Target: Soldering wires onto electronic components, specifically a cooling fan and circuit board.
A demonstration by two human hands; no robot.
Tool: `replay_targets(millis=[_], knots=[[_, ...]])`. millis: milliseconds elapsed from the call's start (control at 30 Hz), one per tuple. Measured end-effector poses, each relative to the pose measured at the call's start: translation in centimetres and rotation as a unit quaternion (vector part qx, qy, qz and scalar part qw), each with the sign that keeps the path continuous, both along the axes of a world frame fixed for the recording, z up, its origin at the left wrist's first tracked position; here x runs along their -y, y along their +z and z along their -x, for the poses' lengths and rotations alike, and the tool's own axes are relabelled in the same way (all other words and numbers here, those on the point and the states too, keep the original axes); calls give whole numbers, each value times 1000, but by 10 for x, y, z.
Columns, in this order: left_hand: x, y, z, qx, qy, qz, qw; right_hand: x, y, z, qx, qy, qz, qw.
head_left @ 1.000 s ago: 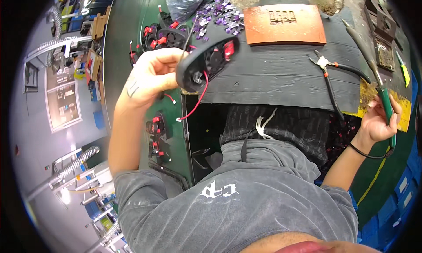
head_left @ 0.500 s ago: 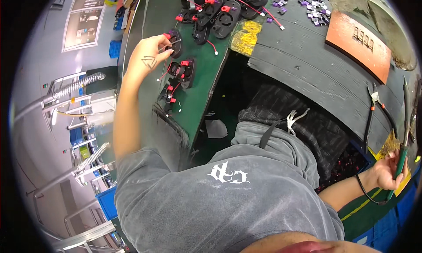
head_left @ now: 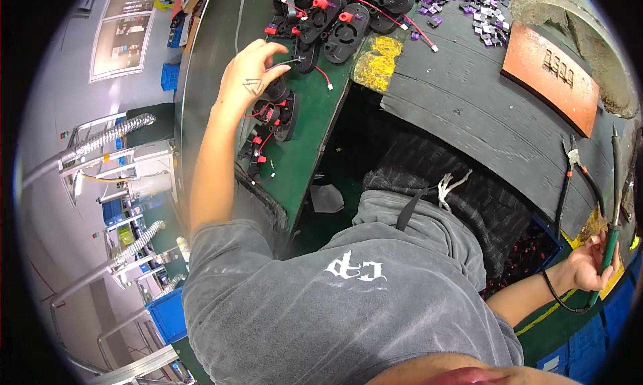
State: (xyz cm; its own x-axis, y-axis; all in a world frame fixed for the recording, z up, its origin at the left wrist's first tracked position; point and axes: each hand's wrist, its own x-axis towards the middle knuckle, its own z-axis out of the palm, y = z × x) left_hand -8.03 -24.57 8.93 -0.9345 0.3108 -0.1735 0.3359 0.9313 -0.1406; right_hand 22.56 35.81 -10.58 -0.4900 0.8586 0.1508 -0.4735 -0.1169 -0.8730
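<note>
1. Black housings (head_left: pixel 345 35): piled at upper centre of the frame; a lower group (head_left: pixel 288 118) lies just below the left hand (head_left: pixel 248 80).
2. Left grip: thumb and forefinger parted beside a thin grey strand (head_left: pixel 295 60) (firmness of hold cannot be told).
3. Right hand (head_left: pixel 587 266): fingers wrapped around a soldering iron (head_left: pixel 611 241), right edge, well apart from every housing.
4. Progress: red leads (head_left: pixel 324 75) show on some units, so wiring appears partly done; the remainder cannot be counted.

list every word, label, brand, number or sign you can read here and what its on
Grey shirt: ornate white lettering on the front, not copied out here.
Left hand: dark triangular mark, no words.
Orange block: dark marks, can't tell if characters.
Blue crate: pale patch, too small to read.
</note>
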Motion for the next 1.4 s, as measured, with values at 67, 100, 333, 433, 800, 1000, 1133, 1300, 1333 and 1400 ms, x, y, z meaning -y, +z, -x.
replay_targets(millis=[67,100,333,433,800,1000,1133,1300,1333,1400], knots=[[0,-11,5,-32,-72,-35,996,0,0,1,3,-7,4,1000],[5,-18,6,-32,-73,-35,996,1,-1,1,2,-5,8,1000],[15,-18,5,-52,-78,-51,994,1,0,0,-1,16,4,1000],[21,4,3,-25,-65,-60,996,-2,0,-1,3,-4,7,1000],[60,69,26,151,141,-449,869,13,6,11,14,-16,-8,1000],[1,97,18,212,97,-535,812,15,0,13,-25,24,-12,999],[-53,99,19,277,62,-580,763,12,3,-6,-24,41,-1,999],[-123,82,1,363,53,-613,700,29,7,8,1,-20,10,1000],[-143,78,-4,381,64,-603,698,28,7,9,-11,7,7,1000],[-166,68,0,442,76,-557,699,35,10,12,-32,17,7,999]])
